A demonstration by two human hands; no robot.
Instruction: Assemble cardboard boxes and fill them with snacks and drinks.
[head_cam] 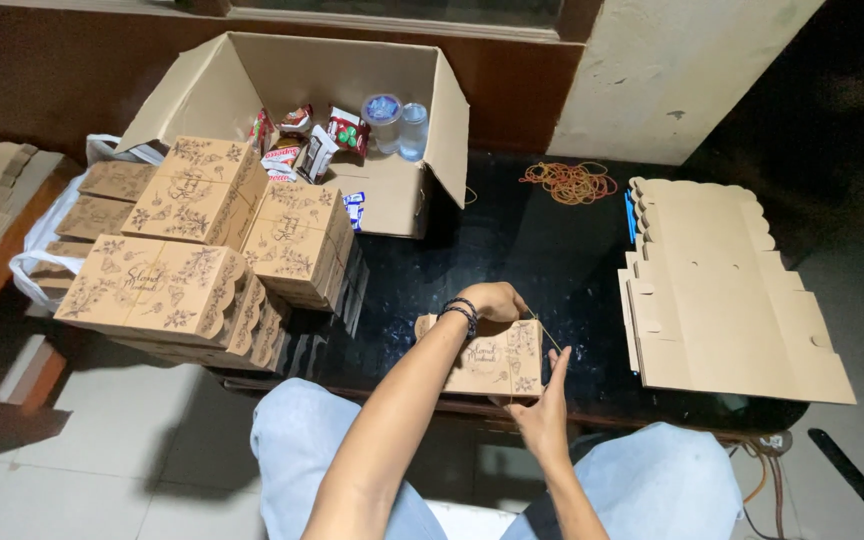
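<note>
A small brown printed box (492, 365) lies on the black table (552, 260) near its front edge. My left hand (492, 300), with dark bracelets on the wrist, rests on the box's far edge and pinches a thin rubber band (549, 335). My right hand (547, 410) is at the box's near right corner, its fingers up along the right side and holding the other end of the band. The band runs taut between the two hands across the box's right end.
Stacks of closed printed boxes (192, 250) fill the table's left. Behind them an open carton (392, 195) holds snack packs and water cups. A pile of rubber bands (570, 182) lies at the back. Flat box blanks (722, 290) are stacked at the right.
</note>
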